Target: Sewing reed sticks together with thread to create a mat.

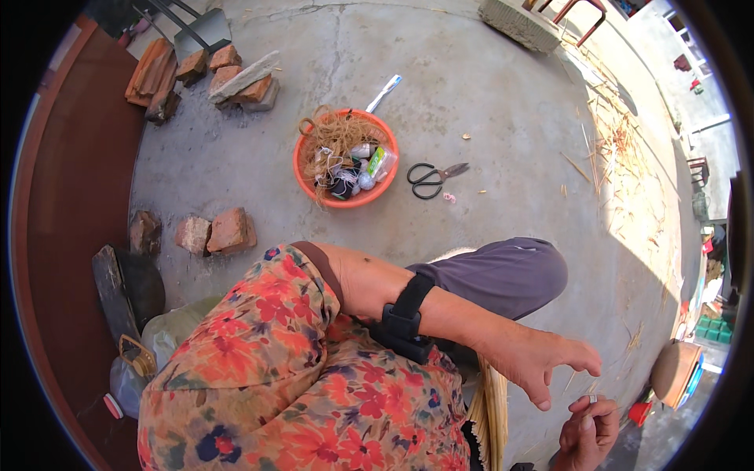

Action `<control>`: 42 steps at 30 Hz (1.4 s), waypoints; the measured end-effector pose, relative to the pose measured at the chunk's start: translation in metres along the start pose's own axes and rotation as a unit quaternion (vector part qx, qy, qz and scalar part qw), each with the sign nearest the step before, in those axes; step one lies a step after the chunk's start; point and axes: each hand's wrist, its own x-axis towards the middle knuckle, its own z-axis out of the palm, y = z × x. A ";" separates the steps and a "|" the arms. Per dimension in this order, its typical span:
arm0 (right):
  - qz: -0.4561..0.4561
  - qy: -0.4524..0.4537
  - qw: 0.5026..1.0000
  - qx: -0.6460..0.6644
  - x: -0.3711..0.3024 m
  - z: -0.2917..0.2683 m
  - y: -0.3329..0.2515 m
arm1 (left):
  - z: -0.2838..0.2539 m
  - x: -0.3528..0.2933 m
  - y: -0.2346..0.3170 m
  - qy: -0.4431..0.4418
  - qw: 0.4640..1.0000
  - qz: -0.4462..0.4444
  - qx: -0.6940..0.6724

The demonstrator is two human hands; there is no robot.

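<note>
Having at the far left a reddish-brown panel (78, 173), with a dark board (111, 282) and a greyish plastic bag (179, 323) low beside it. Facing, farther off, a dustpan (203, 38), stacked roof tiles (151, 71) and broken bricks (232, 231) on the grey concrete floor (503, 196). Wearing a garment (259, 337) in red and orange florals. Having in front an orange basket (351, 202), filled with tangled brown fibre (342, 129) and small packets; just beyond its rim, a slim white-and-blue stick (383, 93); to its right, black-handled scissors (441, 174). Holding the left arm across the body, with a black strap (412, 297) around it. Having a bundle of pale dry strips (492, 416) below the left wrist, running to the lower edge. Bending one knee in dark trousers (510, 271). Holding the left hand (534, 357) up and to the right of the bundle, spreading the thumb well apart from the fingers, gripping nothing visible. Curling the right hand (589, 436) just below, wearing a pale ring (592, 399), holding the thumb close to the bent fingers; cannot tell whether pinching anything thin. Facing, at the right, scattered straw (624, 165) and a brown rounded vessel (674, 373).
</note>
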 end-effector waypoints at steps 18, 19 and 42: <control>0.041 -0.024 0.999 0.022 0.008 -0.004 0.011 | -0.036 -0.045 0.014 -0.019 0.992 -0.112 0.046; 0.043 -0.027 0.998 0.022 0.008 -0.007 0.014 | -0.038 -0.049 0.014 -0.016 0.993 -0.112 0.045; -0.004 0.052 0.997 0.052 0.009 -0.050 0.042 | -0.088 -0.057 0.041 0.082 0.976 -0.185 0.077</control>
